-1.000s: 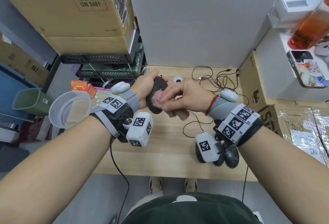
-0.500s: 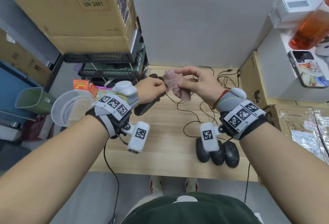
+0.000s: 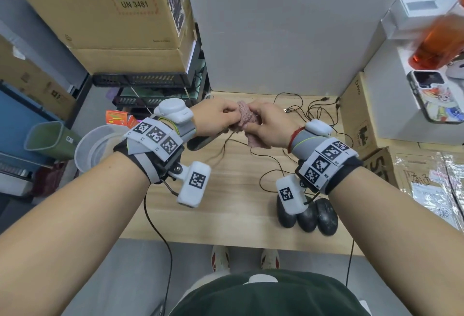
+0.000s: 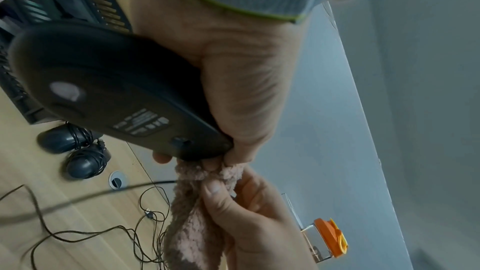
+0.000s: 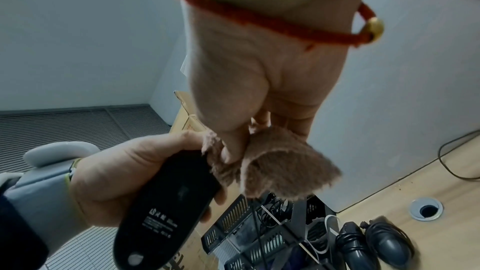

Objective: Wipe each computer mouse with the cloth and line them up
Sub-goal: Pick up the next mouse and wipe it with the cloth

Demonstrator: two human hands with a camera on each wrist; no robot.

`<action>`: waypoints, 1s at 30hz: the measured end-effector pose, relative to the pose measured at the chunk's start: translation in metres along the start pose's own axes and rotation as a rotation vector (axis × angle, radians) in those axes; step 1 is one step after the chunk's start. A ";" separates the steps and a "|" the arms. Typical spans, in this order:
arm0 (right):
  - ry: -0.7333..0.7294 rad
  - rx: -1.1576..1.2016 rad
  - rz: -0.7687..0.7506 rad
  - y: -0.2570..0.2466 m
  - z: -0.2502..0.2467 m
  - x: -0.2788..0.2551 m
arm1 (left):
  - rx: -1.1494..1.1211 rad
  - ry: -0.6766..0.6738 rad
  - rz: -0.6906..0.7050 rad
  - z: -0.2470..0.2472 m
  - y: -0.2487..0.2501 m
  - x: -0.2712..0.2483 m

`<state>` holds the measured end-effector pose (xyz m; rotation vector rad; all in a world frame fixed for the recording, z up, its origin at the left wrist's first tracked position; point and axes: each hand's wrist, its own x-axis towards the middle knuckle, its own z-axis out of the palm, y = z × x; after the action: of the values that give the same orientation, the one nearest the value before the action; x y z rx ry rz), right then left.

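Green bin (image 3: 47, 139): it stands far left, off the table, with a clear plastic tub (image 3: 96, 147) just beside it.
Big boxes (image 3: 120, 9): brown cardboard, stacked up on black trays at the back left.
My left hand (image 3: 216, 118): my fingers curl round the black mouse I am holding (image 4: 114, 98). My fingertips also pinch the top of the cloth.
Black mouse I am holding: it is up in the air over the table (image 3: 226, 202), bottom side facing down, so the label shows in both wrist views. Its front end touches the cloth.
Cloth (image 3: 244, 121): pink and fuzzy. It sits between my two hands, and a flap hangs down under them.
My right hand (image 3: 270, 124): my thumb and fingers pinch the cloth. This hand is right up against my left hand. A red string is on my wrist.
Thin wires (image 3: 308, 114): they lie in loops on the table behind and under my hands.
Two wrapped mice (image 5: 374, 241): dark, with their wires wound round them, at the back of the table near a round hole (image 5: 426, 208).
Three mice in a row (image 3: 307, 212): black, side by side and touching, near the front edge of the table, under my right wrist.
Phone (image 3: 435, 97): it lies on the white box far right, by an orange bottle (image 3: 438, 41).
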<state>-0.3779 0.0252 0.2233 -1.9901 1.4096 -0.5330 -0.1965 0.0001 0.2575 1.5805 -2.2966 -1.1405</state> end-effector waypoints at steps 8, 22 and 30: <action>0.094 -0.054 0.001 0.011 0.001 0.001 | 0.004 0.084 0.038 -0.004 -0.007 0.000; 0.172 0.012 0.427 0.074 -0.012 -0.028 | -0.051 0.238 -0.047 -0.055 -0.038 -0.004; 0.324 0.307 0.508 0.062 -0.020 -0.026 | -0.095 0.295 -0.130 -0.046 -0.054 0.001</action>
<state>-0.4424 0.0299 0.1952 -1.2779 1.8233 -0.7997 -0.1343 -0.0333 0.2548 1.7501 -1.9508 -0.9510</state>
